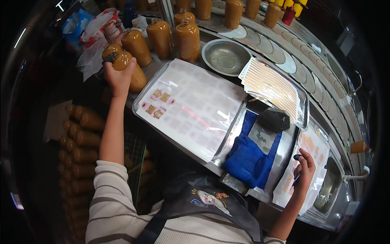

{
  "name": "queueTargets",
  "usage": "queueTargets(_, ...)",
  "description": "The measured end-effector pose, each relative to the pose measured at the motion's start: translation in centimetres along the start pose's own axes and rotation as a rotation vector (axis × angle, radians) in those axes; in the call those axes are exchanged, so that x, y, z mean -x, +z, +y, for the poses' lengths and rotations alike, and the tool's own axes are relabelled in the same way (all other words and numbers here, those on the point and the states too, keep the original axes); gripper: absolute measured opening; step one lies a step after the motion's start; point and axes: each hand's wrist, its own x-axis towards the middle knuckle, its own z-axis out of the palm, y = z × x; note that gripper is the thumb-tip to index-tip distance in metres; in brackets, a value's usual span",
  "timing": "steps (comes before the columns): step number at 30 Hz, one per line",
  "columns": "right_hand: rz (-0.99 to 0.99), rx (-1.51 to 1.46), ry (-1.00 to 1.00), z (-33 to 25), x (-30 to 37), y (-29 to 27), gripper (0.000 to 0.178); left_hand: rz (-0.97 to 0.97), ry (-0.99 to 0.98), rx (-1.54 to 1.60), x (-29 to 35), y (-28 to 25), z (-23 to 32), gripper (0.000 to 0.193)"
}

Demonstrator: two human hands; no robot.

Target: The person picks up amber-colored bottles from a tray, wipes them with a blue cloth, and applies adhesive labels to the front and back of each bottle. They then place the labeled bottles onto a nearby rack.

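1. Long steel workbench (284, 150), curving from the upper left of the frame to the lower right; it carries all items below.
2. Large shallow metal tray (140, 97), centre of the frame, covered by a translucent plastic sheet of pale labels (191, 105), with a few orange-and-gold labels at its left end.
3. Smaller metal tray (305, 116), right of centre, holding a fanned stack of narrow orange-striped label strips (270, 87).
4. Blue cloth (250, 156), lower centre, lying crumpled on the bench just below a dark grey block (274, 119).
5. Round steel bowl (226, 57), upper centre, just above the trays.
6. Cluster of glossy brown ceramic bottles (174, 36), upper left to upper centre, standing upright in rows.
7. Brown ceramic bottle (130, 69) with a dark cap, upper left of the frame, at the bench's near edge beside the large tray; it is tilted.
8. Left hand (118, 77), upper left: fingers wrapped around the neck of the tilted bottle.
9. Right hand (304, 168), lower right: fingers curled narrowly, pinching the edge of a white label sheet (315, 148) with orange prints; a small dark object sits at the fingertip, identity unclear.
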Motion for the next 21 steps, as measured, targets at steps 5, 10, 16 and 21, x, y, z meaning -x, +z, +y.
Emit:
queueTargets(5, 0.083, 0.089, -0.091, -0.8, 3.0, 0.2, 0.029, 0.002, 0.003, 0.413, -0.6, -4.3, 10.0, 0.051)
queueTargets(10, -0.11, 0.345, -0.387, -0.4, 5.8, 6.4, 0.053, -0.365, -0.335, 0.982, 3.0, -6.2, 21.0, 0.048)
queueTargets(16, -0.316, 0.54, -0.901, -0.6, 9.3, 11.5, 0.105, -1.289, -0.857, 1.28, 10.8, -0.5, 30.5, 0.059)
queueTargets(21, -0.12, 0.532, -0.668, 3.0, 11.4, 8.9, 0.108, -1.456, -0.843, 1.106, 18.0, 2.1, 32.9, 0.069)
